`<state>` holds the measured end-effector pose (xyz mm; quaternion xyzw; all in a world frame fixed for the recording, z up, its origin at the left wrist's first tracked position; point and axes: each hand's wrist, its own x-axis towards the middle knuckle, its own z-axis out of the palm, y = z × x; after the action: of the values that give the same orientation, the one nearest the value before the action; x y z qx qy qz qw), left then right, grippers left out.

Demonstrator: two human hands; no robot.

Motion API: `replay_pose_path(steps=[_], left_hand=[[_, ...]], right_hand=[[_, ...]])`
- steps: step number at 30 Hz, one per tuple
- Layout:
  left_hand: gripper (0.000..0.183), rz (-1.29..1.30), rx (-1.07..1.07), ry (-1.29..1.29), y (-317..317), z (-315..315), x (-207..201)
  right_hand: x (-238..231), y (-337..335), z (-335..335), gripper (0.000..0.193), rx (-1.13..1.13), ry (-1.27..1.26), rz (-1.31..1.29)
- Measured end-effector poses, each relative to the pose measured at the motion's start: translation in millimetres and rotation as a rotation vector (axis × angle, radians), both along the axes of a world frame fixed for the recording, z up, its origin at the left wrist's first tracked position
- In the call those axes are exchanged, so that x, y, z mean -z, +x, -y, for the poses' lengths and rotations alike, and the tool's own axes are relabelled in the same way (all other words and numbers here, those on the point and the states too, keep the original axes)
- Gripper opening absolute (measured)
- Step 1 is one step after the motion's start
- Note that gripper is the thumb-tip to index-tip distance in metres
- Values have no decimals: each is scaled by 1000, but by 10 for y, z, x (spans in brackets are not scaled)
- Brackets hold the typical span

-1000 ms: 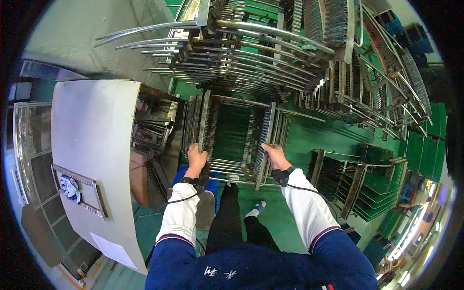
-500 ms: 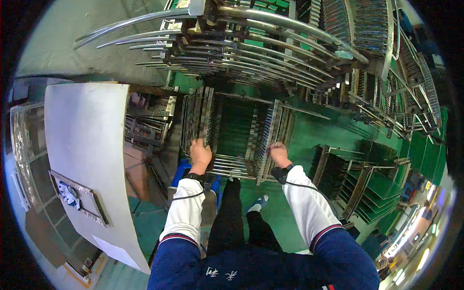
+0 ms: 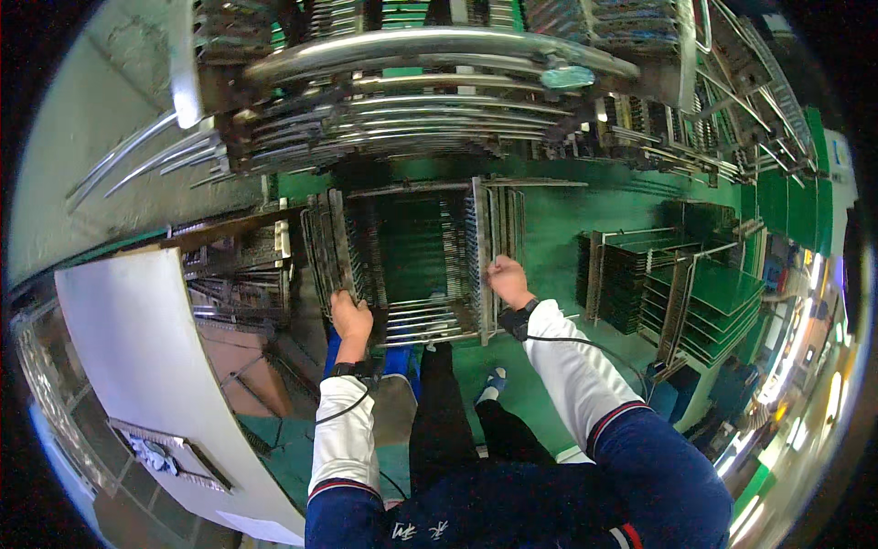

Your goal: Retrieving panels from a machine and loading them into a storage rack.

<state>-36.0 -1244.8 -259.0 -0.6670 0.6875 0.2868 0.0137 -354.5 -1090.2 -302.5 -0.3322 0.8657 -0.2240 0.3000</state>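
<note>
A metal slotted rack (image 3: pixel 421 328) hangs in front of my legs, with toothed rails down both sides and several thin rods across its near end. My left hand (image 3: pixel 351 317) is closed round the rack's left side rail, close to the near end. On the right side rail, slightly farther out, my right hand (image 3: pixel 509 282) is also closed, fingers curled at the rail. The fingertips of both hands are partly hidden. Between the side rails, the dark interior shows no panels that I can make out.
A large stand of curved metal tubes (image 3: pixel 430 44) spans the far side. On the right, a rack holds several green panels (image 3: pixel 727 284). A white board (image 3: pixel 128 302) leans at the left beside a cardboard box (image 3: pixel 240 366). Something blue (image 3: pixel 399 362) lies near my feet on the green floor.
The view has turned, so the held rack and both hands sit farther left in the picture. The tube stand looms larger at the far side. Both hands keep their grip.
</note>
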Motion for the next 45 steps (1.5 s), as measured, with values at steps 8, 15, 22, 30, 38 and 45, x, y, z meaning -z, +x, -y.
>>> replay_pose_path(steps=[8,15,22,30,38,45], left_hand=[[29,108,112,34,1,50,216],[41,-135,152,55,29,39,117],[40,-144,80,-206,177,-386,-11],[42,-18,368,91,183,-1591,-113],[20,-96,313,767,-706,-3108,-851],[29,-46,530,978,-1696,-4460,-1070]], right_hand=[[-365,-125,20,15,-120,86,92],[-759,-267,-767,17,-13,144,66],[-1076,-57,-2450,16,103,157,84],[-1456,464,-4228,19,297,145,126],[-1697,685,-6030,21,601,51,287],[-1769,1192,-8247,20,1028,10,131]])
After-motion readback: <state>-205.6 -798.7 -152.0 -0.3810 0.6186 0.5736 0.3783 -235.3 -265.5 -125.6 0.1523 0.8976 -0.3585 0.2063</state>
